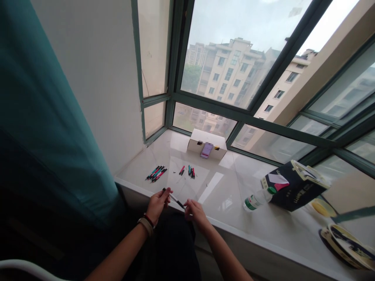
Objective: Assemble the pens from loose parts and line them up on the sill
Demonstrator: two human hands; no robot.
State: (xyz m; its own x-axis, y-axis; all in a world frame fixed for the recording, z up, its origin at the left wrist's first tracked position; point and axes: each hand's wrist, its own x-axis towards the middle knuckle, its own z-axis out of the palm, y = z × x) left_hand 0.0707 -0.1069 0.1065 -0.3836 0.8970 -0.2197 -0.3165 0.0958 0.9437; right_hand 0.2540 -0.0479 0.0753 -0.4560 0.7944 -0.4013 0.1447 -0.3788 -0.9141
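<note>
Between my two hands is a pen [175,198] with black ends and a pale middle, held at a slant just over the front edge of the sill. My left hand [158,205] pinches its upper left end. The fingers of my right hand [197,213] are closed at its lower right end. Beyond my left hand lies a row of assembled pens [156,173] in red, teal and black. Farther right are loose red pen parts [182,170] and several teal, red and black pen parts [191,171], with thin and tiny pieces scattered around.
A white box [209,136] stands against the window, with a blurred purple item at its front. To the right are a plastic bottle [258,199] with a green cap, a dark carton [293,185] and round lids [348,244]. A teal curtain [64,117] hangs left.
</note>
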